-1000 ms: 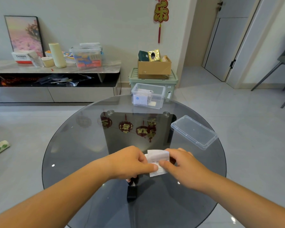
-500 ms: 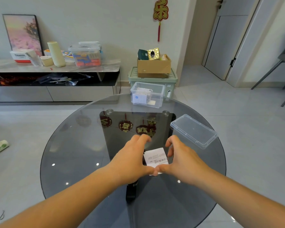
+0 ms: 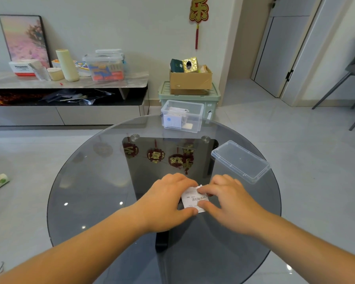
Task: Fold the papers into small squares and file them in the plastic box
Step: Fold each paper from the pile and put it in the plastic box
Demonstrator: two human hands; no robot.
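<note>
Holds folded paper (image 3: 194,199) flat on glass worktop (image 3: 90,191), near side. Left hand (image 3: 166,201): fingers curled over its left edge, thumb at near corner. Right hand (image 3: 232,203): forefinger and thumb pinching right edge. Plastic box (image 3: 193,125) at far rim, open, papers inside; lid (image 3: 240,160) apart, right.

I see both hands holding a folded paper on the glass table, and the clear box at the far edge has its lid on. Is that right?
Not quite. The head view shows the clear box open, its lid lying apart on the glass table, to the right. The left hand and right hand do hold the folded paper.
</note>
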